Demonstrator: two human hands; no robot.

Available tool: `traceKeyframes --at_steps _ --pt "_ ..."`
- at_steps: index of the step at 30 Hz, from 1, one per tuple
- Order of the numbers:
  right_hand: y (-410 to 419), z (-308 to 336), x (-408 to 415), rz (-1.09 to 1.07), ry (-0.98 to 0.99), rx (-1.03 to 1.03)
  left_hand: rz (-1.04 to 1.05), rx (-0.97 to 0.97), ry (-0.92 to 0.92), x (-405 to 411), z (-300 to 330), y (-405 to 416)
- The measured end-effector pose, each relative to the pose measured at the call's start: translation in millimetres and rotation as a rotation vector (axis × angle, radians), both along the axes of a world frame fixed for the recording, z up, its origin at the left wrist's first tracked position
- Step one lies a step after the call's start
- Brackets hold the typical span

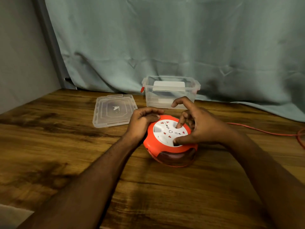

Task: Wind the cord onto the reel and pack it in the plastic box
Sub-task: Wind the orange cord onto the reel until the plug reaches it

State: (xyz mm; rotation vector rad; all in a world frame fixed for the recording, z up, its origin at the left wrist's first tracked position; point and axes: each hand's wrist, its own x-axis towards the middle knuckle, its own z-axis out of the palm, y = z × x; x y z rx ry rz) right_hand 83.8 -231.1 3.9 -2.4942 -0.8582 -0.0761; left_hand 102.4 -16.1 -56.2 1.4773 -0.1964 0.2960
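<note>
We see a glossy orange-and-white plastic reel (170,139) on a grained, lightly shiny wooden table (66,146), a clear smooth plastic box (170,91) and lid (114,110), and a matt creased cloth backdrop (181,38).

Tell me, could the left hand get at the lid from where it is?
Probably yes. The left hand grips the reel's rim, and the lid lies flat just beyond it on the table with nothing between; it must let go first.

Wooden table (66,146): reel (170,147), cord (264,132), lid (113,109), plastic box (170,92).
</note>
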Motion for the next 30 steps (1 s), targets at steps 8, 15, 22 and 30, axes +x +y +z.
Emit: traceKeyframes --at_steps 8,15,22,30 --pt "27 -13 -7 -0.261 -0.188 -0.061 0.032 -0.02 0.007 -3 1 -1" --pt "37 -17 -8 -0.255 -0.196 -0.058 0.033 -0.009 0.007 1 -2 -2" --pt "12 -1 -8 -0.104 -0.067 0.017 0.022 -0.033 0.014 3 -4 0" --pt "0 -19 17 -0.278 -0.093 0.016 0.113 -0.034 0.065 5 -5 -1"
